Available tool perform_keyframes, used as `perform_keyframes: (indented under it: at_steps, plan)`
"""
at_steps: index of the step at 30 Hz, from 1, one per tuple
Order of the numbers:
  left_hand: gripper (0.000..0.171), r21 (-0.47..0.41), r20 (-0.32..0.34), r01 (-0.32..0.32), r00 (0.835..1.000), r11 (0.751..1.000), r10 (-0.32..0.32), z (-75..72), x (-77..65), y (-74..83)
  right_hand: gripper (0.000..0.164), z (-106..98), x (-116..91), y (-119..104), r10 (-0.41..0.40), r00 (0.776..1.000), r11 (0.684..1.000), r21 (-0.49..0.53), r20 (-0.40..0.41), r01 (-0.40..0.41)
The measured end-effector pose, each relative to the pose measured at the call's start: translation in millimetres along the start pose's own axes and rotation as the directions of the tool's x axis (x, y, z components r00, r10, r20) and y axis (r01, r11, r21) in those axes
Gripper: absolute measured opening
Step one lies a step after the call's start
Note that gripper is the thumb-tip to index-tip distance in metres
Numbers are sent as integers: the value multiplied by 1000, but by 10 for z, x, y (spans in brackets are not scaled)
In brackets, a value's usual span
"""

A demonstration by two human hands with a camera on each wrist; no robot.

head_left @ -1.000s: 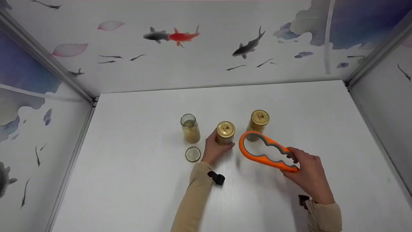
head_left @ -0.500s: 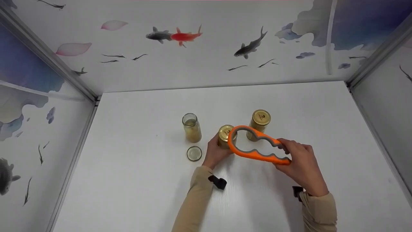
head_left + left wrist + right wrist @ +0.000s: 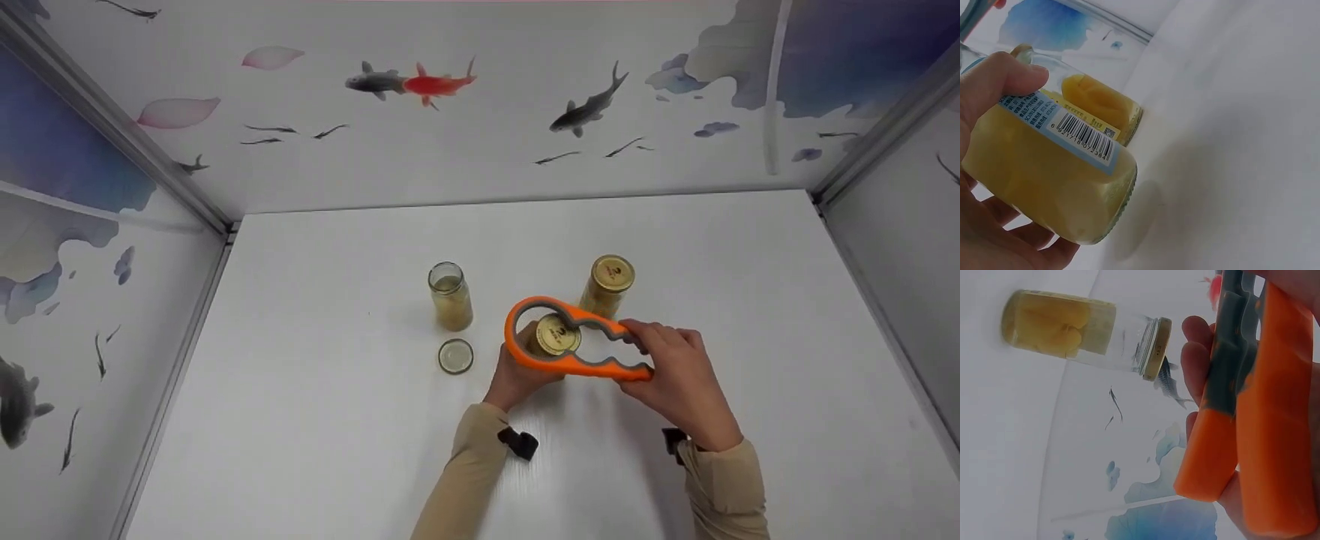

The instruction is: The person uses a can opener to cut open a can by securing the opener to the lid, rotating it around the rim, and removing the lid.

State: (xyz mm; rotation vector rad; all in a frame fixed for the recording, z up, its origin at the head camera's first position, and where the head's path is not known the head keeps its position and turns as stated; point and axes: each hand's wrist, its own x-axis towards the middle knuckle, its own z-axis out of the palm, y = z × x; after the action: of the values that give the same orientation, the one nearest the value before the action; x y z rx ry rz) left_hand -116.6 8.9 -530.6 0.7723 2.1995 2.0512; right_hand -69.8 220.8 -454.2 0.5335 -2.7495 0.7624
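Note:
My left hand [image 3: 519, 379] grips a glass jar [image 3: 1044, 180] of yellowish fruit in liquid, topped by a gold lid [image 3: 559, 335]. Seen from the left wrist, this jar's base looks raised off the table, and its label carries a barcode. My right hand [image 3: 681, 382] holds an orange jar opener [image 3: 574, 365] with grey scalloped inner edges by its handle ends [image 3: 1275, 439]. From the head, the opener's loop overlaps the gold lid, which shows inside it; whether they touch I cannot tell.
Just behind the opener stands a second gold-lidded jar [image 3: 611, 277]. To the left is an uncapped jar [image 3: 452, 307], with a loose lid [image 3: 456, 356] lying in front of it. Printed panels wall in the white table [image 3: 300, 420] at the back and sides.
The jar opener has moved left in my right hand, from beside the held jar to over its lid. My left hand has brought its jar slightly right and nearer to me.

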Motion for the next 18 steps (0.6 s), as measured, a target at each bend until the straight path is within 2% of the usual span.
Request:
perform_keyframes:
  at_steps: [2, 6, 12, 18]
  plan:
    - [58, -41, 40, -39, 998, 998, 41, 52, 21, -82, 68, 33, 0, -6, -16, 1000, 1000, -5, -3, 16]
    - [63, -102, 21, 50, 999, 994, -48, 111, -54, -241, 69, 67, 10, -25, -17, 1000, 1000, 2, 14, 17]
    - [54, 48, -91, 188, 979, 981, -183, 123, -195, -265, 66, 84, 45, -75, 14, 998, 1000, 4, 62, -14]
    - [56, 21, -126, 241, 963, 970, -236, 162, -267, -246, 66, 126, 53, -102, -2, 998, 1000, 2, 63, 2]
